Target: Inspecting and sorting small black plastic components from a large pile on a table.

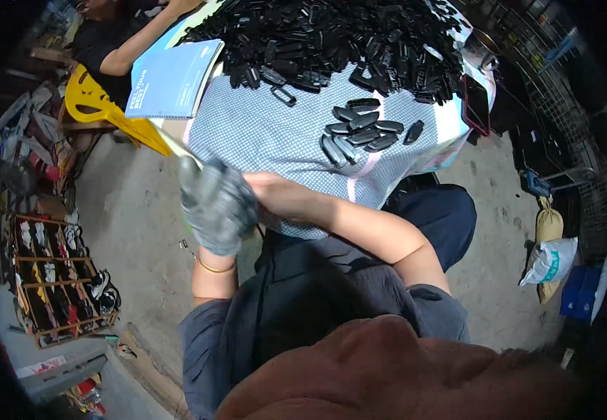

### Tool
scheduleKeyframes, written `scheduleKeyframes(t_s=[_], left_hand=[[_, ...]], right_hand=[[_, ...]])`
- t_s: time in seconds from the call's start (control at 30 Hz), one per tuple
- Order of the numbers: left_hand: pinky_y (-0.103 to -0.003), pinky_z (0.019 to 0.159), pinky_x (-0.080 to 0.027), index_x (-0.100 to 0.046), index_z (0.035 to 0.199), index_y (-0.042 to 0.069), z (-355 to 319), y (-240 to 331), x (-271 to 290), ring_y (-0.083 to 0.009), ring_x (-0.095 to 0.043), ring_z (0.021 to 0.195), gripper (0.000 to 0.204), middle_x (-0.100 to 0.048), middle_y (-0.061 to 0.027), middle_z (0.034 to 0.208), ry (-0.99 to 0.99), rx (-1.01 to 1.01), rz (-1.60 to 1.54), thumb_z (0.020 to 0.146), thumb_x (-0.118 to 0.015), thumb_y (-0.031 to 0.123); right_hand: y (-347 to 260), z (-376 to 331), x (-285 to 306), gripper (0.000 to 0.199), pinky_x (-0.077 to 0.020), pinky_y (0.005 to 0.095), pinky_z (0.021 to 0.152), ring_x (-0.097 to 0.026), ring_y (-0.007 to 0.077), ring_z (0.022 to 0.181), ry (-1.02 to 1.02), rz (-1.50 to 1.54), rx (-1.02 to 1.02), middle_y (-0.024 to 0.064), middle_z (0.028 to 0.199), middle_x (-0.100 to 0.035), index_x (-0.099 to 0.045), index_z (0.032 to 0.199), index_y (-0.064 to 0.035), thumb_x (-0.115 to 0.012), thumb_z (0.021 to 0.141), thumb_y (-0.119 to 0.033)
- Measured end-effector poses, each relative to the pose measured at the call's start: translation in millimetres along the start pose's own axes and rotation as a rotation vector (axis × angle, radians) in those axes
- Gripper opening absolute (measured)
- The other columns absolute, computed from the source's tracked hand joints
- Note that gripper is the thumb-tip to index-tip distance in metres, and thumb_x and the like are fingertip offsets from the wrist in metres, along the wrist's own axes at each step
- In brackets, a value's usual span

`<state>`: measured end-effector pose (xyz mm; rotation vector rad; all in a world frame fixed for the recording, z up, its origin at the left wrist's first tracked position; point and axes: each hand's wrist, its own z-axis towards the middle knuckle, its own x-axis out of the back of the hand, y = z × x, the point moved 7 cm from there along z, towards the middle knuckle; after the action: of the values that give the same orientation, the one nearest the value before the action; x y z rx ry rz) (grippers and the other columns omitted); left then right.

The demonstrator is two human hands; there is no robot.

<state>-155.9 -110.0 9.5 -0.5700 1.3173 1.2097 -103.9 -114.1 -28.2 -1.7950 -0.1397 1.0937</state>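
Note:
My left hand (218, 206), in a grey work glove, is raised at the table's near left edge; its fingers look curled in, though motion blurs them. My right hand (270, 192) is bare and reaches across my body to meet the glove. Its fingers are hidden behind the glove, and whatever lies between the hands cannot be made out. Beyond them on the checked tablecloth (247, 126) lies a small group of oblong black plastic pieces (364, 120). Farther back, a large heap of similar black pieces (317, 42) spreads over the table.
A light blue spiral notebook (170, 80) lies at the table's left, beside a yellow chair (100, 105). Another person's arm (142, 45) rests at the far left. A phone (476, 105) and a metal cup (480, 49) sit at the right edge. Sacks (550, 259) stand on the floor.

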Motion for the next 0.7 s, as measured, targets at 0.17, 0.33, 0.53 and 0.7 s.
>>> scheduleKeyframes(t_s=[0.17,0.33,0.53,0.7], left_hand=[[-0.024,0.052,-0.042,-0.052,0.082,0.007,-41,-31,-6,-0.0123,-0.049,0.057,0.027,-0.05,-0.003,0.07,-0.039,0.103,0.612,0.088,-0.051,0.033],[-0.027,0.049,-0.042,-0.05,0.083,0.004,-60,-33,48,-0.0153,-0.049,0.052,0.041,-0.051,-0.0087,0.066,0.126,-0.049,1.307,0.094,-0.038,0.042],[-0.026,0.041,-0.037,-0.049,0.086,0.003,-50,-32,87,-0.0146,-0.045,0.045,0.03,-0.049,-0.009,0.061,0.487,-0.175,0.462,0.091,-0.051,0.033],[-0.025,0.044,-0.035,-0.055,0.098,0.001,4,-31,13,-0.0125,-0.041,0.046,0.038,-0.046,-0.0026,0.057,0.241,0.184,0.36,0.082,-0.062,0.034]], right_hand=[[9,-6,7,0.013,-0.0446,0.0254,0.065,-0.056,0.009,0.073,-0.142,-0.421,-0.022,0.0039,0.079,-0.064,-0.064,0.085,0.0027,-0.053,0.077,0.005],[-21,-17,-7,0.016,-0.0453,0.0336,0.068,-0.06,0.0173,0.075,-0.219,-0.846,0.347,0.0139,0.081,-0.065,-0.064,0.086,0.0015,-0.055,0.077,-0.008],[4,-31,7,0.017,-0.0452,0.0358,0.068,-0.061,0.0204,0.074,-0.069,-0.875,0.298,0.0138,0.079,-0.064,-0.063,0.087,0.0006,-0.054,0.079,-0.012],[3,-55,18,0.017,-0.0451,0.0384,0.067,-0.06,0.0255,0.073,-0.09,-1.043,0.187,0.0135,0.077,-0.062,-0.062,0.086,-0.0012,-0.055,0.081,-0.016]])
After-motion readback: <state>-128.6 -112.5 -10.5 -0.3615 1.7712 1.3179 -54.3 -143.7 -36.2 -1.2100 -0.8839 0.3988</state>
